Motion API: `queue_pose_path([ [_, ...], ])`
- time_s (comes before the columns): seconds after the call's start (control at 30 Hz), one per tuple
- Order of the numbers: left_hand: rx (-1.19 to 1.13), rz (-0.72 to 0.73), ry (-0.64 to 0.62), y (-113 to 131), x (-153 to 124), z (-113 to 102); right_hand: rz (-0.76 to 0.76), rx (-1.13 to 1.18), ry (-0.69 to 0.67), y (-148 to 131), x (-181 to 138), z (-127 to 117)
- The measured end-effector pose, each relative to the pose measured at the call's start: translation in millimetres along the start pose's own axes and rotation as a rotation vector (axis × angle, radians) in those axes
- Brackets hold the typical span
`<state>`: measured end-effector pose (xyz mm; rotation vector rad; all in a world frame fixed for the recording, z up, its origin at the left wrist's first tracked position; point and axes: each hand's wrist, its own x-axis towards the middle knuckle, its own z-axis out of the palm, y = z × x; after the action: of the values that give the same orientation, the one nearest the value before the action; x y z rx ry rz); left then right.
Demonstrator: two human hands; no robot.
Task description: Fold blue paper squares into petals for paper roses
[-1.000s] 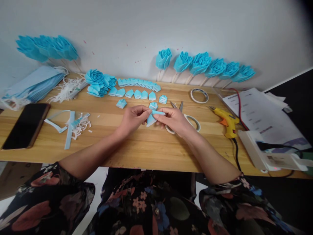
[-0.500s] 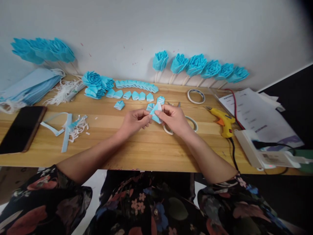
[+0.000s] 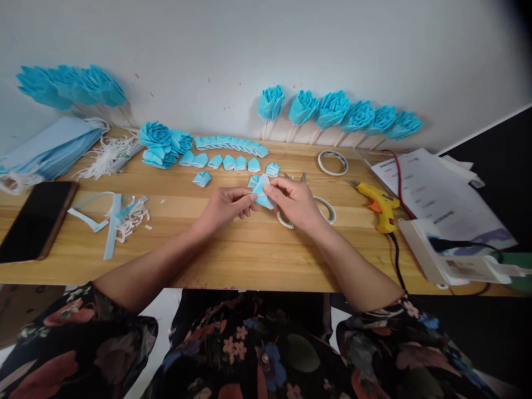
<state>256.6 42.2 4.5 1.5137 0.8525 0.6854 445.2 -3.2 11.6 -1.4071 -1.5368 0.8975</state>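
Both my hands meet over the middle of the wooden table point(image 3: 233, 255). My left hand point(image 3: 226, 206) and my right hand point(image 3: 293, 204) pinch a small folded light-blue piece point(image 3: 262, 194) between their fingertips, fingers closed on it. Just beyond lie several finished folded blue petals point(image 3: 233, 162) in a row, one more point(image 3: 202, 178) set apart to the left. A roll of tape point(image 3: 322, 206) lies partly under my right hand, with scissors point(image 3: 296, 177) behind it.
Blue paper roses on sticks point(image 3: 338, 111) lean on the wall; more roses point(image 3: 162, 143) lie at left. A phone point(image 3: 35, 219), blue strips and white scraps point(image 3: 114, 213), a mask stack point(image 3: 50, 147), a second tape roll point(image 3: 333, 162), a yellow glue gun point(image 3: 379, 202), papers point(image 3: 436, 194) and a power strip point(image 3: 449, 263).
The long blue piece I held flat has been folded into a smaller shape between my fingertips. Both hands have shifted slightly up and left; the view moved a little.
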Motion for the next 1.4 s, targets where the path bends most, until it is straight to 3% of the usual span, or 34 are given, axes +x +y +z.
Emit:
queue_pose_path([
  [0.23,-0.068,0.017,0.086,-0.2,2.0,-2.5,-0.026,0.190,0.032,-2.8,0.1,-1.8],
  [0.5,-0.067,0.019,0.094,0.1,1.5,-1.6,-0.016,-0.031,0.011,-3.0,0.2,3.0],
  [0.83,-0.070,-0.030,0.062,2.1,0.4,-0.4,-0.015,-0.021,0.062,-0.1,0.9,3.5],
  [1.23,-0.046,-0.048,0.089,6.4,1.1,0.2,0.089,0.356,-0.021,1.0,2.7,3.3],
  [1.4,-0.022,-0.041,0.069,3.1,-0.5,2.1,0.115,0.367,-0.039,0.5,2.1,4.6],
])
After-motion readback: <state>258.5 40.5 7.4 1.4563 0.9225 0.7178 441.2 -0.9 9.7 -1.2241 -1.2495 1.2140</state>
